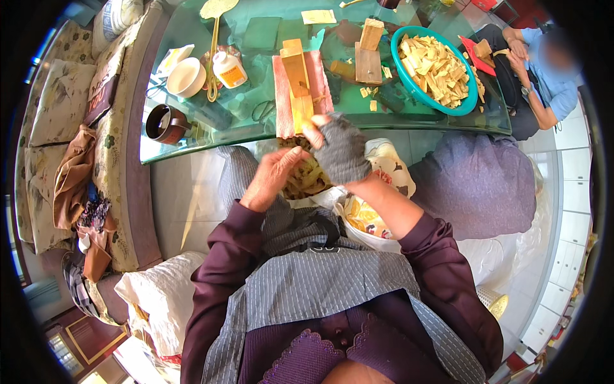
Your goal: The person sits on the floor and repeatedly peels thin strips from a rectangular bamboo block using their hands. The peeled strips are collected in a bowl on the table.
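Observation:
A narrow wooden tool (296,67), made of stepped blocks, lies on a pink towel (316,72) at the front of a glass table. My right hand (339,146), in a grey fingerless knit glove, is at its near, yellowish end. Blur hides whether those curled fingers grip anything. Bare and lower to the left, my left hand (276,173) has thumb and forefinger close together; anything between them is too small to make out. Beneath both hands, pale brownish pieces (307,180) lie in an open bag or container at my lap.
On the glass table (211,144) stand a dark mug (167,125), a white bowl (186,78), a white bottle (229,69), a skimmer (214,48), a second wooden block tool (368,62) and a teal basin (434,72) of yellowish slices. A seated person (542,72) is at the right.

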`<state>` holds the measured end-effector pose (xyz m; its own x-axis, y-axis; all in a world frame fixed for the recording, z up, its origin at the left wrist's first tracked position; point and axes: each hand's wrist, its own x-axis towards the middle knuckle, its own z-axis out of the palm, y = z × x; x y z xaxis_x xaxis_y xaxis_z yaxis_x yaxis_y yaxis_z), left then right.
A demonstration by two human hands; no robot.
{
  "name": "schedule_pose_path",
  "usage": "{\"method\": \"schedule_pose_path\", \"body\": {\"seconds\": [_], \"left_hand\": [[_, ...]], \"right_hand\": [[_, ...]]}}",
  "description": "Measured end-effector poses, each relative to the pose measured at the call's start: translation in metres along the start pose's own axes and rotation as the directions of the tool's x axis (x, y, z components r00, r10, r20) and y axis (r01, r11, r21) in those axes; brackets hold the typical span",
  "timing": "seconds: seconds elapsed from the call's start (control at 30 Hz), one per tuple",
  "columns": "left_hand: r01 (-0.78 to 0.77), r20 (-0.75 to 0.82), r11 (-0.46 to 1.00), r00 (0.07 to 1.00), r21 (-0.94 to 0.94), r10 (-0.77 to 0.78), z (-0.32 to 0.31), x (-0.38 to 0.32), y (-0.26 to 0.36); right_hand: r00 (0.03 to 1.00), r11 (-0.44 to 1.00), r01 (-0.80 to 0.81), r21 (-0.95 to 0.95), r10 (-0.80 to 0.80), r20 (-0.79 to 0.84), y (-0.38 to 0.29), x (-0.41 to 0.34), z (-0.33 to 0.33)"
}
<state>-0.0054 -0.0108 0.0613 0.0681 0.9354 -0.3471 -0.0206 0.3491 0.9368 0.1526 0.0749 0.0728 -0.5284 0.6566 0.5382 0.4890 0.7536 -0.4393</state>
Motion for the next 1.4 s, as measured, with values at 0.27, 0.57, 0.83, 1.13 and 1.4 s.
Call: {"method": "schedule_pose_path", "body": {"seconds": [0.27, 0.57, 0.83, 1.13, 1.4], "left_hand": [[0.333, 0.334, 0.342, 0.941, -0.879, -0.06, 0.019, -0.022, -0.011], [0.127, -0.002, 0.665, 0.982, -0.736, -0.189, 0.049, -0.037, 0.035], [-0.304, 0.035, 0.935, 0.953, 0.182, 0.303, 0.034, -0.051, 0.018], [-0.561, -0.241, 0.53, 0.508, 0.636, 0.827, 0.029, -0.055, 0.033], [-0.623, -0.218, 0.619, 0.598, 0.479, 0.771, 0.021, -0.045, 0.022]], "right_hand": [[0.991, 0.896, 0.065, 0.439, -0.109, 0.075, -0.054, -0.043, -0.009], [0.767, 0.167, -0.603, 0.78, 0.391, 0.509, -0.068, -0.026, -0.034], [0.949, 0.712, -0.309, 0.63, 0.274, 0.156, -0.062, -0.016, -0.019], [0.513, -0.513, -0.686, 0.516, 0.161, 0.843, -0.068, -0.027, -0.012], [0.789, 0.462, -0.6, 0.654, 0.205, 0.579, -0.067, -0.016, -0.041]]}}
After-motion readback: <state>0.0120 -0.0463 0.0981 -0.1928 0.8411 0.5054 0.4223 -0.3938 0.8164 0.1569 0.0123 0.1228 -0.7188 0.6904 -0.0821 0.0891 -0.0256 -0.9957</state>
